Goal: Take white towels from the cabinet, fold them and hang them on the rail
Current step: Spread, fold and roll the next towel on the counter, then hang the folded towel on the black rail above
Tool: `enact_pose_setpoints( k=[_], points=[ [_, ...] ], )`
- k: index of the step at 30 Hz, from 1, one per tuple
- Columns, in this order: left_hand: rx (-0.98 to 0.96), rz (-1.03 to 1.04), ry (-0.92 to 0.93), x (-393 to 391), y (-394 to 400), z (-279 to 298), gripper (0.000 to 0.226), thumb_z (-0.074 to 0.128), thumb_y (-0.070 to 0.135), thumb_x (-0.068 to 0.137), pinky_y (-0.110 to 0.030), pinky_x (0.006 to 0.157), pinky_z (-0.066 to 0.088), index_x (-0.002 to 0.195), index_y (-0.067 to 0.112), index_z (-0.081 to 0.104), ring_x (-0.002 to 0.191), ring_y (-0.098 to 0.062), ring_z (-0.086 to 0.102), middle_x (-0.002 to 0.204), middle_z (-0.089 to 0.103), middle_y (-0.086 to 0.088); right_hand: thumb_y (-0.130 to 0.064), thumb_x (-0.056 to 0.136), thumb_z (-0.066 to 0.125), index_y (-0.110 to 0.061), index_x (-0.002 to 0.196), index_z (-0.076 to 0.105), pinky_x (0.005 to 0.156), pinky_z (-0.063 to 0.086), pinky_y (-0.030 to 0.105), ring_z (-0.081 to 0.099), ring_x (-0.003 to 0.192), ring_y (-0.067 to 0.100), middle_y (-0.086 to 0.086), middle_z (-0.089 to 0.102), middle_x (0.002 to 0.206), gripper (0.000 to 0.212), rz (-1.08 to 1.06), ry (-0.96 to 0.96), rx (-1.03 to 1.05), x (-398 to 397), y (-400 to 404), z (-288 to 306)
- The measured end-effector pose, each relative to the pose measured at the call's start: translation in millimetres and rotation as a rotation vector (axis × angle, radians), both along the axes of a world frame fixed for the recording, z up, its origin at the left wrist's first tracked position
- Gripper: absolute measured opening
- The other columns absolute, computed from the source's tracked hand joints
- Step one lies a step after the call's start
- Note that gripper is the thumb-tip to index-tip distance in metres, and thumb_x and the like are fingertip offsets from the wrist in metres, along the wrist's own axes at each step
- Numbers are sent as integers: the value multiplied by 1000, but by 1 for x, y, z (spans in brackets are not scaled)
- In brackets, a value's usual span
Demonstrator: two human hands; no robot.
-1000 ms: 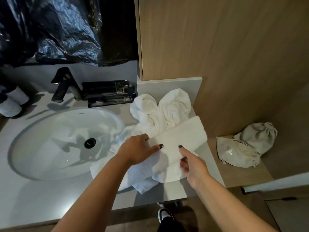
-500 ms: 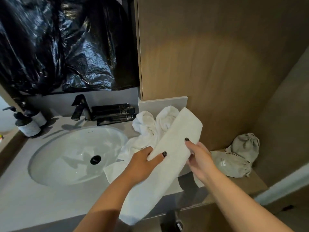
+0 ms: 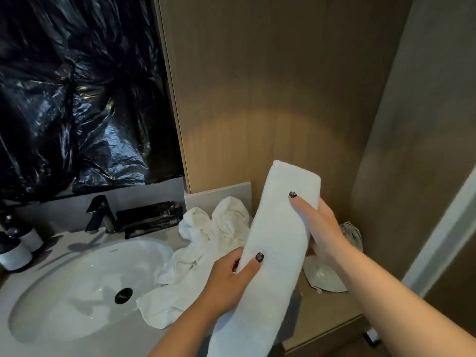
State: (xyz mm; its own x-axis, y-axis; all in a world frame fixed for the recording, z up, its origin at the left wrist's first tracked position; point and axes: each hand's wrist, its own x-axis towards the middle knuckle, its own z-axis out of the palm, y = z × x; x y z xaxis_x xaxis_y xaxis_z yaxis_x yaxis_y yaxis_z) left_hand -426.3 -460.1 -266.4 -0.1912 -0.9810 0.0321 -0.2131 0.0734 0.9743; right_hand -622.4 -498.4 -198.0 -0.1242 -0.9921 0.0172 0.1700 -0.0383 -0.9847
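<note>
**Desk:** How far along is the job at the washbasin (image 3: 85, 287)?

**Photographer:** Partway, by the look of it. One folded white towel (image 3: 270, 258) is lifted clear of the tabletop (image 3: 31, 341), narrowed into a long strip that rises up and to the right of the washbasin. It appears folded and ready to go. A loose heap of white towels (image 3: 203, 243) lies crumpled on the tabletop just right of the washbasin, not yet folded. No rail shows anywhere in view, so nothing is seen hung.

**Desk:** And the hands?

**Photographer:** Both are on the strip. The left hand (image 3: 226, 282), nearer the washbasin, grips the towel's left edge about midway down, thumb across the front, fingers curled behind. The right hand (image 3: 322, 228), on the far side from the washbasin, holds the upper stretch, thumb pressed on the front face and fingers wrapped round the back. The top end stands above the right hand; the lower end hangs below the left hand, past the tabletop's front edge.

**Desk:** Anything else around the washbasin?

**Photographer:** A dark faucet (image 3: 101, 215) stands behind it, with a black tray of toiletries (image 3: 152, 217) to the faucet's right. Pale drawstring bags (image 3: 332, 269) sit on a lower wooden shelf (image 3: 327, 313), beyond the towels.

**Desk:** What remains?

**Photographer:** Likely carrying this strip to the rail, then folding the heap.
</note>
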Motion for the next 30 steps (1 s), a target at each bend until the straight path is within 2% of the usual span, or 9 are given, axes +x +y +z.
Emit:
enact_pose_setpoints(
  k=[4,8,15,19,24,28,30],
  points=[
    [-61,31,7,-26,-5,20,26,61,44,90,-18,73,55,105,24,65,87,-4,68,98,73,10,-27,91,66,-23,119,60,83,57,40,70,99,20,1,71,110,29,-7,0,-61,-28,-7,37],
    [-161,8,27,-62,-12,47,20,58,37,94,-11,70,51,112,29,57,90,6,65,106,68,16,-22,93,63,-18,115,62,86,57,42,69,101,23,5,70,111,23,-8,10,-157,-59,-11,80],
    [-417,76,81,-145,-20,112,17,58,38,92,-13,65,53,106,31,52,84,6,65,92,65,32,-30,91,66,-21,116,61,89,57,47,68,103,22,3,68,112,27,-11,95,-329,-122,-4,159],
    [-595,121,107,-191,-23,161,20,58,41,89,-29,71,59,103,27,56,80,-5,67,93,67,21,-28,92,63,-20,120,60,84,59,42,70,101,20,2,69,113,30,38,126,-453,-163,8,205],
    [-786,231,229,-234,-24,229,24,62,40,86,-17,57,48,97,18,61,64,-1,62,78,69,14,-25,90,67,-18,127,54,86,58,37,69,103,17,0,68,118,39,133,128,-551,-200,14,247],
    [-879,366,293,-258,-33,285,23,65,46,86,-28,60,49,89,23,62,61,-5,57,71,67,8,-21,88,70,-20,131,48,83,58,32,69,102,13,-1,66,120,49,137,110,-609,-213,12,267],
    [-913,408,306,-266,-37,313,20,66,43,89,-38,65,52,87,23,62,65,-10,58,73,68,0,-18,87,70,-22,130,47,81,58,31,69,100,12,-2,67,117,49,143,119,-648,-216,10,278]
  ],
)
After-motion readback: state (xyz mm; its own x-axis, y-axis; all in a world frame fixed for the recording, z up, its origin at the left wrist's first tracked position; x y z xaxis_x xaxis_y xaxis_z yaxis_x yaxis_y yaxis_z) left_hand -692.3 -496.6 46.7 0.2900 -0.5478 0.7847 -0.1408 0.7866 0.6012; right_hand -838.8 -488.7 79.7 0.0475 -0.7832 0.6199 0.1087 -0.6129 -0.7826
